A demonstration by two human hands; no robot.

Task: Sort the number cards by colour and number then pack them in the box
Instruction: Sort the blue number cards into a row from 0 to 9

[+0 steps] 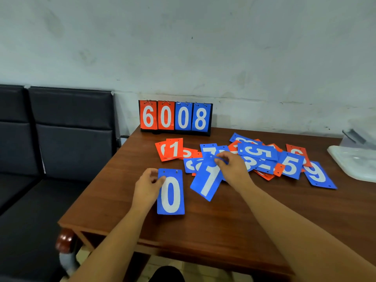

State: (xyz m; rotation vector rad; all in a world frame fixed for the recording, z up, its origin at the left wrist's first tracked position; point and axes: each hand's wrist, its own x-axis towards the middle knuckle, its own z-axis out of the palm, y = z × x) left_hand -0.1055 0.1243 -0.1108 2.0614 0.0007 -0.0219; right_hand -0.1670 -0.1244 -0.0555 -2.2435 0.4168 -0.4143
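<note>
Blue rectangular card marked 0 [171, 193] is sitting over the brown wooden table [223, 231], and your left hand [147, 186] is pinching its upper left edge. Your right hand [233, 168] is gripping the tilted blue 1 card [209, 181] beside the jumbled red and blue card pile [262, 157].

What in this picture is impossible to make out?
All in the head view:
- Pile: cards overlap, so many numbers are covered.
- Red card under the red 1: digit half hidden.
- Blue card behind the right hand: digit partly covered by fingers.
- Box: cut off by the right edge, clear and blurred.
- Scoreboard: cards behind the front four hidden.
</note>
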